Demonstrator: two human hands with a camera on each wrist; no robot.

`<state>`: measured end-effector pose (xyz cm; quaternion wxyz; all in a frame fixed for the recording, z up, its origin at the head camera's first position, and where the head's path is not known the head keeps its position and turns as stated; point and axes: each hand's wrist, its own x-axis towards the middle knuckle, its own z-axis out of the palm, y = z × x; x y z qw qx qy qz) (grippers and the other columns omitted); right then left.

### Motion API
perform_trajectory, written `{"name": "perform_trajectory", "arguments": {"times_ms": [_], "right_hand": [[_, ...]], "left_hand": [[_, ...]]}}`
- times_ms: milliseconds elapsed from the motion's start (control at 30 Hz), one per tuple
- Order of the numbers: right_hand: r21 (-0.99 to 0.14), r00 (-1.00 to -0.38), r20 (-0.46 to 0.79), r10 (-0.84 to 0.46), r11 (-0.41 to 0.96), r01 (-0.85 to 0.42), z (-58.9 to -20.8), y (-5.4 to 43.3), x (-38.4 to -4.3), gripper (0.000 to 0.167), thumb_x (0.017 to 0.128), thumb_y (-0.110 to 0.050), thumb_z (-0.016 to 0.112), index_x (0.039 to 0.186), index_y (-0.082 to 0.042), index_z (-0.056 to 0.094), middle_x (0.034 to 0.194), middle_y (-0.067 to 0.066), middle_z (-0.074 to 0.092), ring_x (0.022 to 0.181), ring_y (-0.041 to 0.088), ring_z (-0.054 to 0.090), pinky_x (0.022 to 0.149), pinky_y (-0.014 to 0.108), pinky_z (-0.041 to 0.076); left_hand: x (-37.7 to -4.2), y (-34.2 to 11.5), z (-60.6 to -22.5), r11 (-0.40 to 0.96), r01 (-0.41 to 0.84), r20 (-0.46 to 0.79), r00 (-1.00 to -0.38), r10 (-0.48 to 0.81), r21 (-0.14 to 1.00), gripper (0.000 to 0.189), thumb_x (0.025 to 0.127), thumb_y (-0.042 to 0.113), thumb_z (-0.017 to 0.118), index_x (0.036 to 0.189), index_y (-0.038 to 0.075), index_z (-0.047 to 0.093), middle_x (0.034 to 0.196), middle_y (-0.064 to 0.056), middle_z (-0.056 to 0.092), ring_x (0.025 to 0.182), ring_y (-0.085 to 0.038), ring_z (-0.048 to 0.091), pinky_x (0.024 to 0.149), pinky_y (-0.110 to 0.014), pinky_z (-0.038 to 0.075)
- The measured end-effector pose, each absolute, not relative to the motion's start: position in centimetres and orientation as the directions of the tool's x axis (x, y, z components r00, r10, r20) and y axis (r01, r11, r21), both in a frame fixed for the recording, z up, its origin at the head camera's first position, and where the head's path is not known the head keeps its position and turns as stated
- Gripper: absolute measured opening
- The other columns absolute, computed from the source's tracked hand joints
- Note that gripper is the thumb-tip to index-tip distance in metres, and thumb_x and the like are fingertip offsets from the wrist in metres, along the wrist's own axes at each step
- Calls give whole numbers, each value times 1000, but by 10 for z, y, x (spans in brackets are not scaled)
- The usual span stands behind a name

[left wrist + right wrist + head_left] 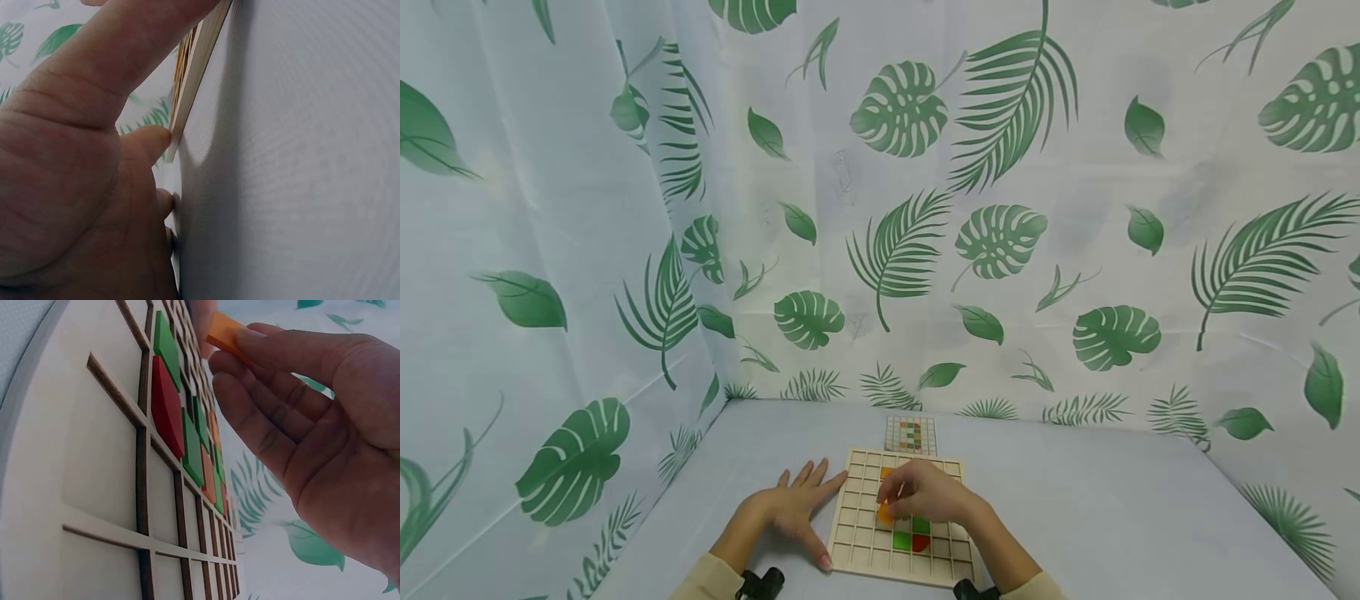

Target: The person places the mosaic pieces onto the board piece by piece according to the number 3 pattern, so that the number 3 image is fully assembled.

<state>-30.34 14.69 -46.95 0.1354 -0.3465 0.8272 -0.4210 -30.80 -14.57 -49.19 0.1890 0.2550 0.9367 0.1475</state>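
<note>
A wooden grid board lies on the table, its cells partly filled with flat coloured tiles. My right hand is over the board and pinches an orange tile between thumb and fingers, just off the surface. Below it sit a green tile and a red tile; several more green, orange and red ones show in the right wrist view. My left hand is spread flat at the board's left side, its thumb at the near corner and its index fingertip against the edge. The right hand hides some cells.
A small card printed with a coloured grid pattern lies just behind the board. The pale table runs back to a leaf-print curtain, with another curtain side on the left.
</note>
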Motion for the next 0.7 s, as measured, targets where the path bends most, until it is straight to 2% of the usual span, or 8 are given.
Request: {"name": "perform_trajectory", "arguments": {"times_ms": [167, 467, 700], "right_hand": [[-790, -713, 54, -699, 407, -459, -473, 145, -303, 9, 93, -2, 75, 99, -8, 79, 90, 4, 76, 74, 10, 68, 62, 23, 57], [-766, -726, 26, -687, 453, -456, -472, 143, -301, 10, 91, -3, 77, 97, -10, 79, 87, -1, 75, 76, 9, 66, 64, 21, 55], [-761, -728, 6, -686, 469, -448, -474, 139, -299, 11, 91, -3, 78, 97, -11, 80, 89, 1, 76, 74, 7, 65, 65, 21, 54]], "left_hand": [[-309, -146, -493, 829, 423, -284, -797, 532, 365, 132, 65, 63, 93, 168, 35, 15, 176, -16, 5, 162, -43, 1, 124, -74, 5], [-309, -145, -492, 831, 423, -284, -799, 530, 360, 131, 65, 65, 92, 168, 34, 16, 176, -17, 7, 162, -43, 2, 124, -74, 5], [-311, -146, -494, 829, 420, -288, -796, 532, 370, 131, 64, 66, 91, 168, 36, 17, 176, -16, 6, 162, -43, 1, 124, -74, 4]]}}
